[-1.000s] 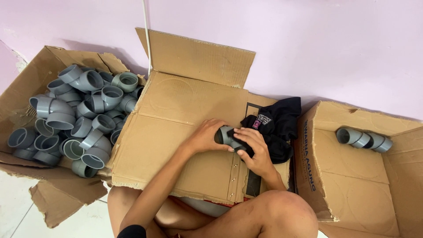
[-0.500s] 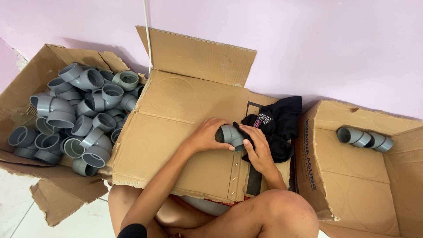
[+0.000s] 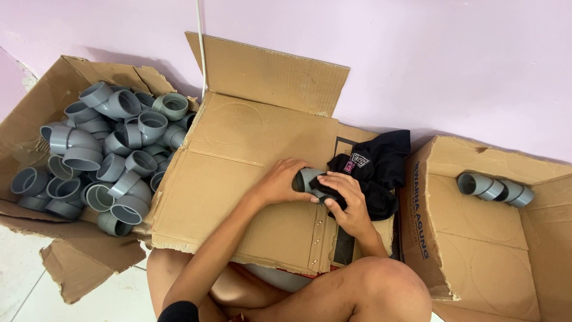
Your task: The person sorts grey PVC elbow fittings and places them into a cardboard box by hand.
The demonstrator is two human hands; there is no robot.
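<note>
Pipe elbows (image 3: 101, 158), left box: plain grey, no pattern.
Elbow (image 3: 310, 179) in the hands: same grey.
Cloth (image 3: 378, 170): black, with a small white-and-pink patch.
Cardboard flap (image 3: 250, 173): brown.
Wall (image 3: 417, 53), far: pale pink.
Right box (image 3: 476, 238): brown, blue lettering.

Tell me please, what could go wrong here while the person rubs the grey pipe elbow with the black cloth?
1. The left hand and right hand hold the grey elbow fitting above a sloping cardboard flap; if it slips, it may roll off.
2. The black cloth lies loose at the flap's edge and might slide into the gap beside the right box.
3. The left box is heaped with fittings near its torn front wall; some could spill out.
</note>
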